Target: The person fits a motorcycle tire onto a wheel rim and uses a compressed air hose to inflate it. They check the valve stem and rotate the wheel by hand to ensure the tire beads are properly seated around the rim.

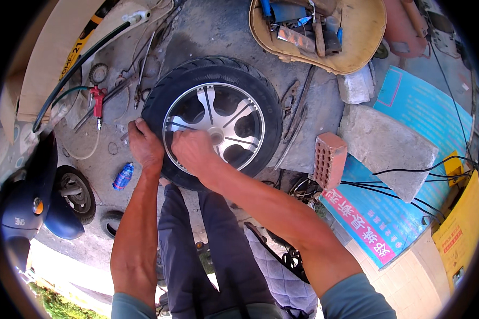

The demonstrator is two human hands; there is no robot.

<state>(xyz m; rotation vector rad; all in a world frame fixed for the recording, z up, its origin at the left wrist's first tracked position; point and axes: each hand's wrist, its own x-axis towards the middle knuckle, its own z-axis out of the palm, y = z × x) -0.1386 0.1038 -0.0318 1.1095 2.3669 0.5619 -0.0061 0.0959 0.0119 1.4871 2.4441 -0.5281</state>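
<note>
A wheel with a black tyre (273,114) and a silver spoked rim (230,129) lies flat on the ground before me. My left hand (146,144) is closed at the tyre's left edge, its thumb side up and the other fingers partly hidden. Over the left part of the rim, near the hub, my right hand (193,151) makes a fist. Whatever its fingers hold, if anything, is hidden beneath the hand.
A red air gun (97,101) with a hose lies left of the wheel, above a blue bottle (123,176). Long metal bars (296,114) lie to the right, near a perforated brick (330,161) and a stone block (391,146). A tan tool tray (351,50) stands beyond.
</note>
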